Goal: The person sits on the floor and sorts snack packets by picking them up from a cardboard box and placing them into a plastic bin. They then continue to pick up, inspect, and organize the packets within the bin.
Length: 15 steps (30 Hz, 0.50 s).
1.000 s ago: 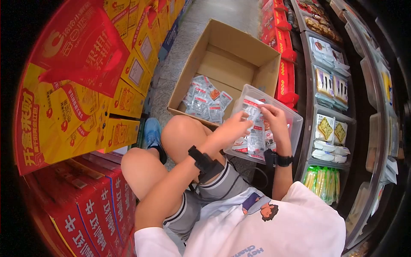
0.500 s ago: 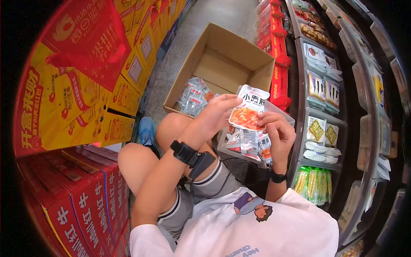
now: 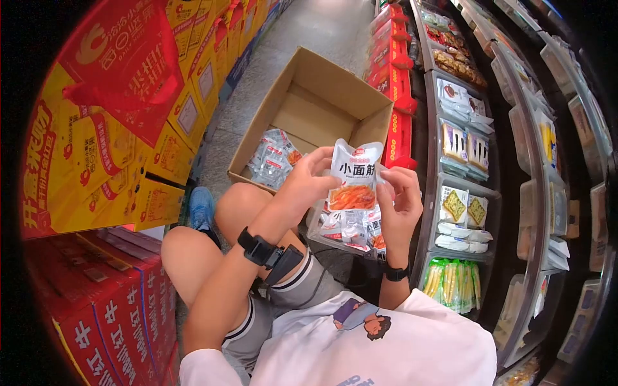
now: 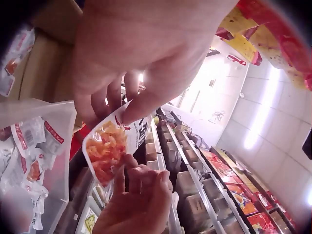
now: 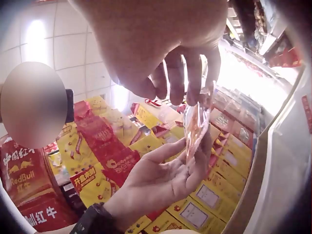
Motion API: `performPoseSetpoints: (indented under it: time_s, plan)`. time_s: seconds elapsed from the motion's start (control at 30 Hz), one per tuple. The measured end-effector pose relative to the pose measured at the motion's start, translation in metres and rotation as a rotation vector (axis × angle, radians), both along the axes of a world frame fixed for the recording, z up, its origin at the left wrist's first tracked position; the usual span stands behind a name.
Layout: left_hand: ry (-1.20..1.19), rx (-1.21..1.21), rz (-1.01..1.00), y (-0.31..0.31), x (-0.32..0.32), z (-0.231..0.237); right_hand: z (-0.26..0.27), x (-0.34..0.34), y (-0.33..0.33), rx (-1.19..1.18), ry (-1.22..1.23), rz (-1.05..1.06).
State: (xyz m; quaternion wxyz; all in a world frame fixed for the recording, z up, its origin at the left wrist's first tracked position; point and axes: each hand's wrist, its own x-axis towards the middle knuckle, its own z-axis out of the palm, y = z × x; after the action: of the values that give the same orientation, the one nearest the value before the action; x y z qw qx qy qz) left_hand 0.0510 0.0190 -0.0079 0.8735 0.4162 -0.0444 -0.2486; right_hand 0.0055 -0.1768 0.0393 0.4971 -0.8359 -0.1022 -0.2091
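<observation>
A white snack packet [image 3: 354, 177] with black characters and an orange food picture is held upright above the clear plastic bin [image 3: 315, 236]. My left hand [image 3: 301, 194] grips its left side between thumb and fingers. At its right edge, my right hand [image 3: 400, 204] pinches the film with bent fingers. The left wrist view shows the packet [image 4: 106, 152] between my left hand [image 4: 141, 44] above and my right hand [image 4: 139, 202] below. Seen nearly edge-on in the right wrist view, the packet [image 5: 197, 127] rests against my left fingers. More such packets [image 3: 353, 226] lie in the bin.
An open cardboard box [image 3: 328, 103] beyond my knees has several silvery packets [image 3: 273, 157] in its near left corner. Yellow and red cartons [image 3: 109, 161] stand at left, above red drink cases [image 3: 109, 289]. Shelves of packaged snacks [image 3: 454, 206] run along the right.
Both hands were down at the packets in the bin. One packet has come up between them, its printed front now facing the head camera and turned more upright than half a second ago.
</observation>
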Motion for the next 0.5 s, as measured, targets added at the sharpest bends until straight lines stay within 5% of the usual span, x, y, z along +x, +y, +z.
performPoseSetpoints:
  time_s: [0.1,0.2,0.5]
  plan:
    - [0.111,-0.033,-0.059,-0.004,0.000,0.002,0.006,0.005,-0.002,-0.190,0.018,-0.009]
    - [0.197,-0.034,-0.112,-0.005,-0.002,0.007,0.003,0.006,0.000,0.172,0.294,0.072]
    - [0.005,0.118,0.066,-0.019,-0.009,0.000,0.002,-0.001,0.003,0.170,0.318,0.075]
